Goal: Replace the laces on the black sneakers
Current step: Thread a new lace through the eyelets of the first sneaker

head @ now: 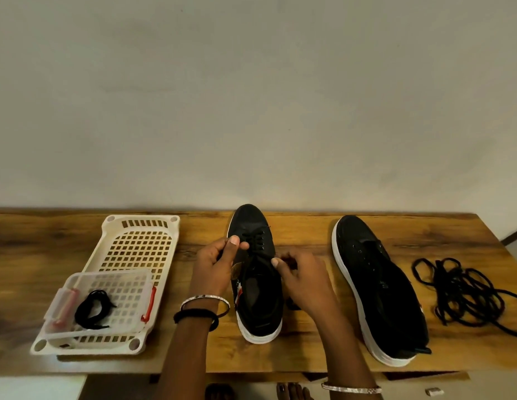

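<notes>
Pale plaster wall is seen behind a wooden bench (309, 350), on which everything is laid out. At the middle of the bench a laced sneaker (261, 310), black with a white sole, is stood upright with its toe towards the wall. A black lace (256, 241) is threaded through its upper eyelets. One part of that lace is pinched between thumb and forefinger of the left hand (212, 267), at the shoe's left side just beside the eyelets. The right hand (305, 280) is held at the shoe's right side with its fingers curled, and a dark strand of the lace is pinched at its fingertips. Silver bangles (204, 298) are worn on both wrists, and a black band (193, 314) on the left one. To the right, apart from the hands, an unlaced sneaker (375, 287) is lying on the wood, and beyond it a loose tangle of black laces (465, 293) is spread. At the left a white slotted tray (141, 241) is set, and on its near end a clear plastic box (127, 280) with a red latch, in which a coiled black lace (92, 310) is lying
</notes>
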### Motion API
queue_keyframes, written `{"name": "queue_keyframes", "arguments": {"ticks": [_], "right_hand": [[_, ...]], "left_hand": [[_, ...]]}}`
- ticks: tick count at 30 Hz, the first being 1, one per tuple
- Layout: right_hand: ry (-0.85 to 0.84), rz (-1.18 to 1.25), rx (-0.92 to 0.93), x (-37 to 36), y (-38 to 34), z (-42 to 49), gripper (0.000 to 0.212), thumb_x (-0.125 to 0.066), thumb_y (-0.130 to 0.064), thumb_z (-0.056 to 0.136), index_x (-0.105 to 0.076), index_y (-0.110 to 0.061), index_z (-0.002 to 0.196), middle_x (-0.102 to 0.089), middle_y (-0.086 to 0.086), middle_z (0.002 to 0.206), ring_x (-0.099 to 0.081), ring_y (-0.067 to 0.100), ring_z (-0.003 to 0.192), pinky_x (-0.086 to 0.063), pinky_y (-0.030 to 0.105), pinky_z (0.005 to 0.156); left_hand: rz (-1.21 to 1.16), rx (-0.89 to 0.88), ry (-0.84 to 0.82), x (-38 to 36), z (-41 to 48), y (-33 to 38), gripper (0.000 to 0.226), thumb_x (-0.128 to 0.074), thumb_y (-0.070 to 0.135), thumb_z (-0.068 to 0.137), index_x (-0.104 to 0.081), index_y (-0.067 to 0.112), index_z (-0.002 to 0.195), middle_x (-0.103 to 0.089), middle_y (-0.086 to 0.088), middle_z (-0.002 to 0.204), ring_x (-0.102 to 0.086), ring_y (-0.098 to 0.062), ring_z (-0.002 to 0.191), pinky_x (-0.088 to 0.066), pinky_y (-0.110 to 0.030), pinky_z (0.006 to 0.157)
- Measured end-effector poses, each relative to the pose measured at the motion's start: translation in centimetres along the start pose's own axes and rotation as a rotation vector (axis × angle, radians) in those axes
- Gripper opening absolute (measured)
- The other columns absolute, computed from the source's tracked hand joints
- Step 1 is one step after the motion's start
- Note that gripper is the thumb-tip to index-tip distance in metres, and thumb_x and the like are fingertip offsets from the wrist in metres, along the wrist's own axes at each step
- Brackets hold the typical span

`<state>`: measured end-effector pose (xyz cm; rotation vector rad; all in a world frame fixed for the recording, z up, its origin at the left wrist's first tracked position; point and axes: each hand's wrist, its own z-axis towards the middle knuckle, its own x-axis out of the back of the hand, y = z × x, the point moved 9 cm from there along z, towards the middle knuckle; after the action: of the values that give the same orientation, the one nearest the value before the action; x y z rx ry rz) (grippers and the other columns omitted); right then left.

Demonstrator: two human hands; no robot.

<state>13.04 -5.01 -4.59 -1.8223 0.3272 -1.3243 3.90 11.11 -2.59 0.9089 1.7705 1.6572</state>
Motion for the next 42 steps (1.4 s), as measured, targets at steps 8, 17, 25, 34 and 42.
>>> {"name": "queue_keyframes", "arguments": {"ticks": [8,17,25,34,42], "right_hand": [[-0.360,0.498,-0.072,-0.5,0.4,-1.6,0.039,-0.062,-0.042,0.096,-0.067,-0.007,0.080,-0.055,0.008,0.068,-0.049,0.018,0.060,-0.042,0.032,0.059],[-0.095,1.227,-0.075,0.1,-2.1,-0.1,0.019,-0.062,-0.027,0.092,-0.074,-0.012,0.091,-0.067,0.007,0.093,-0.061,0.020,0.092,-0.050,0.034,0.089],[0.013,1.526,-0.175,-2.1,-0.1,1.3,0.026,-0.056,-0.028,0.098,-0.056,-0.010,0.078,-0.044,0.004,0.069,-0.040,0.015,0.062,-0.051,0.032,0.070],[0.079,1.416,-0.184,-1.2,-0.1,1.1,0.026,-0.055,-0.023,0.100,-0.059,-0.007,0.079,-0.050,0.005,0.066,-0.038,0.011,0.057,-0.043,0.024,0.056],[-0.077,1.423,-0.052,-0.8,-2.1,0.8,0.018,-0.058,-0.008,0.094,-0.069,-0.002,0.108,-0.071,0.012,0.103,-0.063,0.019,0.089,-0.057,0.029,0.087]], "left_hand": [[-0.216,0.058,-0.050,0.7,1.4,-2.2,0.031,-0.060,0.046,0.083,-0.071,0.024,0.065,-0.063,-0.001,0.073,-0.056,-0.013,0.066,-0.043,-0.024,0.052],[-0.591,0.045,-0.106,-1.0,1.2,-2.4,0.028,-0.047,0.030,0.099,-0.061,0.008,0.087,-0.071,-0.012,0.100,-0.067,-0.019,0.095,-0.047,-0.029,0.071],[-0.638,0.099,-0.015,-1.8,2.4,-3.1,0.032,-0.052,0.033,0.095,-0.059,0.017,0.068,-0.050,0.001,0.065,-0.040,-0.011,0.055,-0.040,-0.027,0.062],[-0.522,0.084,-0.084,-2.8,2.1,-2.8,0.031,-0.054,0.036,0.091,-0.066,0.011,0.076,-0.051,0.003,0.065,-0.041,-0.007,0.054,-0.035,-0.022,0.057],[-0.426,-0.038,-0.145,-2.0,2.0,-1.2,0.026,-0.059,0.034,0.085,-0.079,0.019,0.079,-0.068,0.002,0.078,-0.052,-0.009,0.065,-0.047,-0.022,0.066]]}}
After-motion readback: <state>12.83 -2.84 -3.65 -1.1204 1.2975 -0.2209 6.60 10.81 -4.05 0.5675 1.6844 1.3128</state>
